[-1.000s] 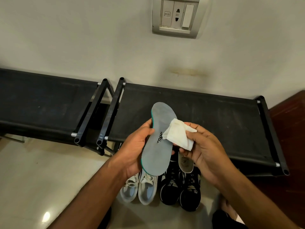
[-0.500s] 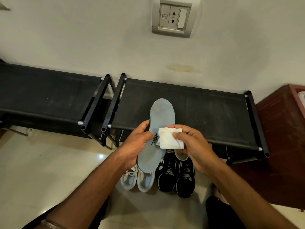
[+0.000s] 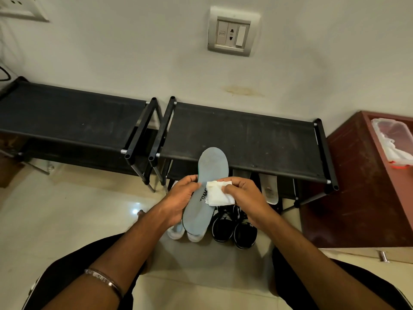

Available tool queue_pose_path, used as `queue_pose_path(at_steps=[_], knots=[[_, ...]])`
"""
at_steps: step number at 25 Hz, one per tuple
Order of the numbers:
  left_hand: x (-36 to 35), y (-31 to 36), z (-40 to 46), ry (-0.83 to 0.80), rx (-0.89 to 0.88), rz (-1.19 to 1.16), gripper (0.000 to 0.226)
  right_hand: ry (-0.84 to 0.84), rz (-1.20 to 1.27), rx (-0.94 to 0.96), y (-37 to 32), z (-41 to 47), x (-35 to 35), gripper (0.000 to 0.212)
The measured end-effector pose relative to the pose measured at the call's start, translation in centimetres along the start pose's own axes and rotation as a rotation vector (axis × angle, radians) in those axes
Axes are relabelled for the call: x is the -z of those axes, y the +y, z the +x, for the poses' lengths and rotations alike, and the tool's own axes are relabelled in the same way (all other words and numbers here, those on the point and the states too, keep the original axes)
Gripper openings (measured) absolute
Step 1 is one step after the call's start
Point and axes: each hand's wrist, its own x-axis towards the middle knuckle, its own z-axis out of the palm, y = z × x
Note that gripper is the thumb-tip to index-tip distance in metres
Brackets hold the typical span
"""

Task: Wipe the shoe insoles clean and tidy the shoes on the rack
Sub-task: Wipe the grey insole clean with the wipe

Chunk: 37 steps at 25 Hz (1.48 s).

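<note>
Your left hand (image 3: 178, 199) is gripping a grey insole (image 3: 204, 195) by its left edge, fingers curled behind it and thumb lying across its face, holding it upright with the toe pointing to 12 o'clock over the front rail of the right rack (image 3: 245, 139). Your right hand (image 3: 242, 195) is pinching a folded white wipe (image 3: 219, 193) and pressing it against the middle of the insole, just to the right of black lettering that is partly covered by the wipe. Below the insole, at 6 o'clock from it, a pair of white shoes (image 3: 187, 232) is sitting on the floor (image 3: 67, 220), mostly hidden behind the insole and your left hand. Just beside them at 3 o'clock, a pair of black shoes (image 3: 234, 229) with white trim is standing side by side, toes toward you. At 3 o'clock from your right hand, a pale insole (image 3: 269, 189) is leaning under the top shelf of the right rack. A second black rack (image 3: 73, 117) is standing at 9 o'clock, touching or nearly touching the first. A red-brown cabinet (image 3: 357, 186) is filling the 3 o'clock side, carrying a clear tub (image 3: 393, 139). On the wall at 12 o'clock a switch plate (image 3: 233, 31) is showing. A metal bangle (image 3: 105, 281) is circling your left forearm.
</note>
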Motion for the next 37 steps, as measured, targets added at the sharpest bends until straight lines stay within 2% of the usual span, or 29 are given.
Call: queue_pose_path(at_steps=[9, 15, 23, 27, 33, 37], knots=[[3.4, -3.8, -3.1, 0.004, 0.007, 0.156, 0.026, -0.120, -0.215, -0.050, 3.1, -2.5, -2.7, 0.024], [5.4, -5.4, -3.2, 0.031, 0.023, 0.182, 0.023, -0.185, -0.267, -0.047, 4.9, -2.1, -4.5, 0.026], [6.9, -5.0, 2.0, 0.152, 0.018, 0.164, 0.024, -0.058, -0.183, -0.078, 6.5, 2.9, -6.8, 0.024], [7.4, -3.9, 5.3, 0.172, 0.032, 0.148, 0.022, 0.004, -0.119, -0.097, 6.6, 6.4, -7.2, 0.025], [6.8, -2.3, 10.9, 0.216, 0.017, 0.181, 0.035, 0.044, -0.062, -0.130, 6.5, 11.5, -7.0, 0.023], [6.3, -1.3, 14.5, 0.231, -0.014, 0.176, 0.031, 0.112, -0.089, -0.158, 6.9, 14.8, -6.9, 0.021]])
